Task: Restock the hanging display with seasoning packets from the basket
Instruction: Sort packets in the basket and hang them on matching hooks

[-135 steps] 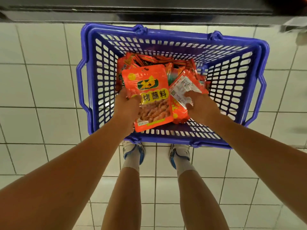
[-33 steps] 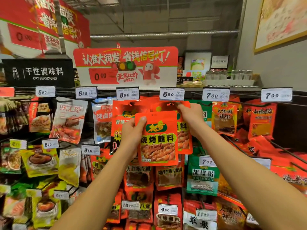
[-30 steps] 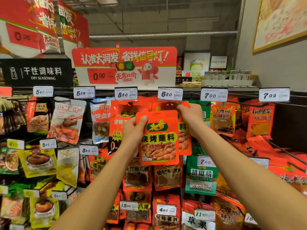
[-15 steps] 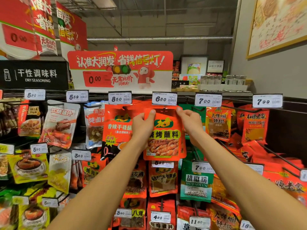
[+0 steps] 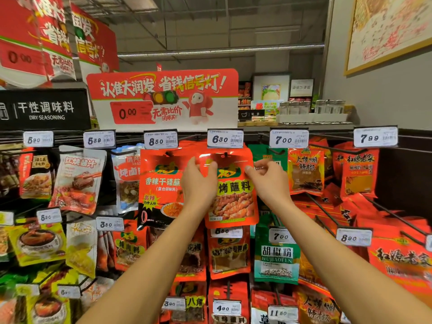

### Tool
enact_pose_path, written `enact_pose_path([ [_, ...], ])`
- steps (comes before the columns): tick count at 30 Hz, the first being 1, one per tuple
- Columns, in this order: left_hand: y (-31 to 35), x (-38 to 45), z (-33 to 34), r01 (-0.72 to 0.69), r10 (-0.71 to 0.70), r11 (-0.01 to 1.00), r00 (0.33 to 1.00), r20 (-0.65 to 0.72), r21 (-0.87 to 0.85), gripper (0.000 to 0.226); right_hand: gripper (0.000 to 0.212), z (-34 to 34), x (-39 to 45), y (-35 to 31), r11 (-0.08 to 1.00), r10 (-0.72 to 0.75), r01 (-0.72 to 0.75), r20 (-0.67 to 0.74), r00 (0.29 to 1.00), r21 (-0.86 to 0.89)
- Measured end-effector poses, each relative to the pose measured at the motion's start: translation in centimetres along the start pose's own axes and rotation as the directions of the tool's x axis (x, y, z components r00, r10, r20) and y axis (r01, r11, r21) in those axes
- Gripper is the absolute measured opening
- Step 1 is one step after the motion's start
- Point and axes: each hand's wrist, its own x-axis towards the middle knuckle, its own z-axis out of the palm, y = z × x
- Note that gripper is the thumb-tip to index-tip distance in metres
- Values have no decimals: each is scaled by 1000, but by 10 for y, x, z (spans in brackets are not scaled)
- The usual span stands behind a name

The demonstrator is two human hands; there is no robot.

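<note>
An orange-red seasoning packet (image 5: pixel 233 197) with a green logo and a picture of grilled meat hangs at the front of the peg (image 5: pixel 225 155) under the 6.30 price tag (image 5: pixel 225 139). The peg passes through the packet's top hole. My left hand (image 5: pixel 198 183) pinches the packet's upper left edge, thumb on its front. My right hand (image 5: pixel 268 181) pinches the upper right edge with curled fingers. The basket is out of view.
A red packet row under the 8.50 tag (image 5: pixel 161 183) hangs close on the left, partly behind my left hand. Green pepper packets (image 5: pixel 277 258) hang lower right. Bare black pegs (image 5: pixel 325 209) jut out on the right. A red promo sign (image 5: pixel 163 99) stands above.
Both hands lifted the packet from chest height up to the 6.30 peg, and its hole now sits on the peg. My right hand shifted from the row behind to the packet's right edge.
</note>
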Motion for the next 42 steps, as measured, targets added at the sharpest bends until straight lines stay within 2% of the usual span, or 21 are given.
enact_pose_path([
  [3,-17,-26,-2,-304,311,939,950,-23,159,56,28,2,-7,10,993,-72,72,2,997,-98],
  [5,-25,-35,4,-359,350,909,933,79,213,51,24,5,-4,12,991,-71,72,12,997,-117],
  [8,-27,-30,18,-292,241,923,947,213,250,54,15,13,6,12,991,-50,55,40,998,-124],
  [9,-26,-25,21,-263,206,931,951,232,253,55,19,16,9,12,990,-41,46,41,998,-135],
  [12,-22,-10,27,-209,147,946,958,246,246,53,29,22,21,16,988,2,4,35,999,-153],
  [16,-19,2,29,-106,69,982,971,228,156,47,24,25,32,18,969,78,-57,77,994,-242],
  [19,-14,4,26,-25,9,997,973,230,67,48,24,24,35,16,965,122,-90,116,986,-247],
  [23,-9,-1,17,12,-21,999,970,243,38,48,26,15,28,14,983,104,-80,139,985,-168],
  [26,-9,-15,9,-56,24,992,965,260,116,46,24,2,16,18,993,81,-69,143,986,-93],
  [29,-11,-29,-3,-76,38,989,959,280,125,42,21,-14,-1,26,995,96,-90,141,985,-46],
  [33,-16,-47,-18,-20,9,999,953,302,35,19,22,-42,-27,39,975,158,-184,197,968,123],
  [37,-25,-77,-23,140,-82,981,930,359,-137,20,22,-71,-64,61,916,167,-271,332,928,295],
  [42,-69,-135,-3,416,-284,887,833,474,-200,18,24,-87,-128,120,857,268,-426,457,848,289],
])
